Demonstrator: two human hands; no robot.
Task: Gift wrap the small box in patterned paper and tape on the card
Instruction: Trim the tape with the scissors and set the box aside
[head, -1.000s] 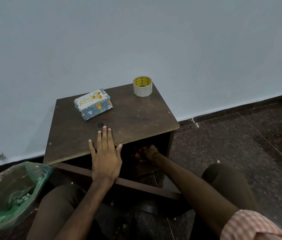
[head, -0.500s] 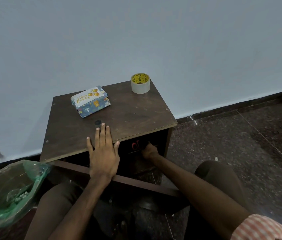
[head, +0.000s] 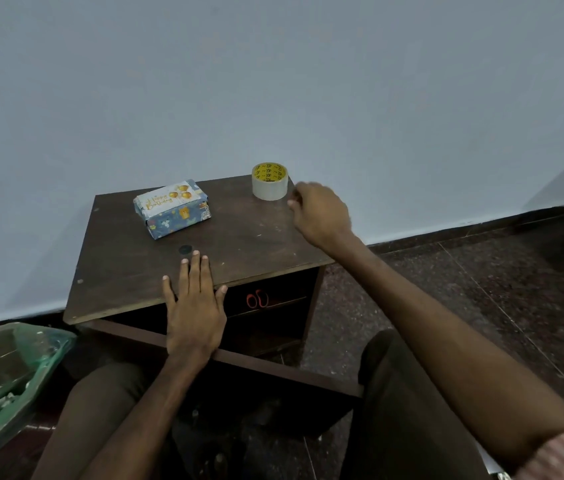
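On the dark wooden table point(head: 256, 233), wrapped box point(head: 178, 221) with card point(head: 169, 199) on top at back-left, left hand point(head: 195, 306) flat at front edge, right hand point(head: 322, 213) blurred, curled just beside tape roll point(head: 270, 183), grip unclear.

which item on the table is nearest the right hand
The tape roll at the back right corner; the right hand is beside it, the wrapped box lies farther left.

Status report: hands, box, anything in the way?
Left hand flat on table. Right hand beside tape roll, grip unclear. Wrapped box, card on top. Path clear.
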